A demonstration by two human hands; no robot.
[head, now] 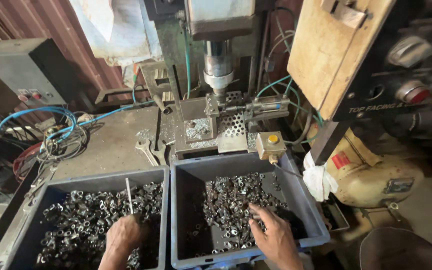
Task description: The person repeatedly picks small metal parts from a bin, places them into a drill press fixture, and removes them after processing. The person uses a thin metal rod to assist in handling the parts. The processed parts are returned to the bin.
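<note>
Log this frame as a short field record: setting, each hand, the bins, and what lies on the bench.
setting: workshop bench in front of a drill press
left hand: in the left bin, holding a thin metal rod upright among small metal parts
right hand: palm down, fingers spread on the parts in the right bin
bins: two dark plastic bins side by side, both holding small metal parts
bench: spanners, blue hoses, yellow push button box
beside right bin: white rag

- My hands work over two dark grey bins (175,210) of dull, dark metal parts (228,205).
- Button box (270,144): beige, with a yellow button.
- Hoses (51,117): blue.
- Rag (318,180): white.
- Plate (233,122): grey, perforated with holes.
</note>
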